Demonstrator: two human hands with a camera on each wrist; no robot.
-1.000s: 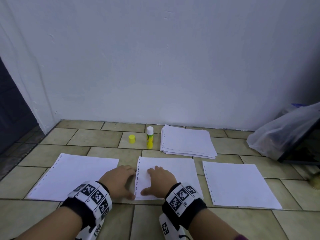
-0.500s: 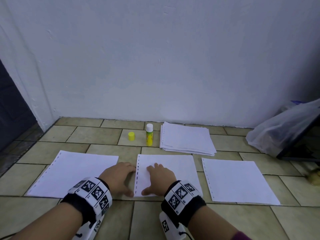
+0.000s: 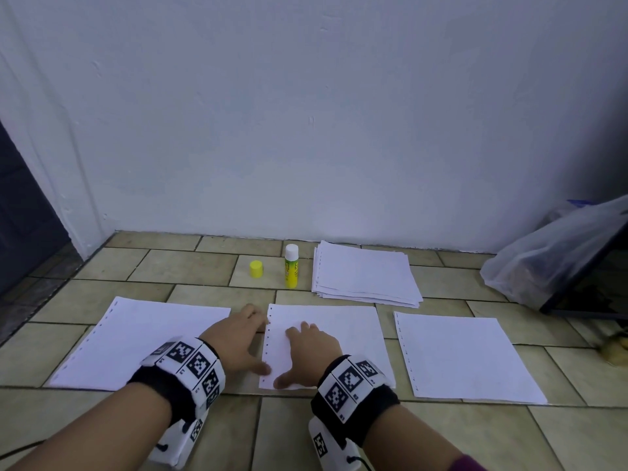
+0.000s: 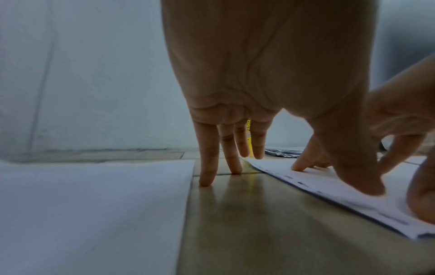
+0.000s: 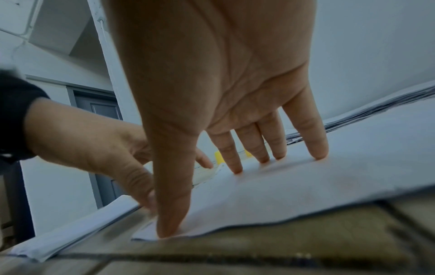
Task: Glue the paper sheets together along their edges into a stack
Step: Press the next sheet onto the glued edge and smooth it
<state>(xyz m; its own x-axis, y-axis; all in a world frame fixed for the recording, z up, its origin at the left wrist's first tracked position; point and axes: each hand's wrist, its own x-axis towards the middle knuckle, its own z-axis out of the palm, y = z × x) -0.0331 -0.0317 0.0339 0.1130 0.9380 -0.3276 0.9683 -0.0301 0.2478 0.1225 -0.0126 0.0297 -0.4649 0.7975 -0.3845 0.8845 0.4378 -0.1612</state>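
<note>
Middle sheet point(image 3: 326, 334) lies under both flat, spread hands, left point(image 3: 234, 341) apparently pressing its punched edge, right point(image 3: 311, 351) on top.

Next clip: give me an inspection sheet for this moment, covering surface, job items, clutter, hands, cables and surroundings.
Surface: tiled floor, beige tiles with dark grout.
Job's things: three single punched sheets in a row, left sheet, middle sheet, right sheet; paper stack behind them; glue stick upright, uncapped; yellow cap apart, to its left.
Clutter: plastic bag by the wall at right; small blurred item at the far right edge, not identifiable.
Hands: left hand on the floor beside the middle sheet, thumb on its punched edge; right hand pressing flat on the middle sheet.
Cables: thin dark cord at lower left.
Surroundings: white wall; dark doorway at left.
</note>
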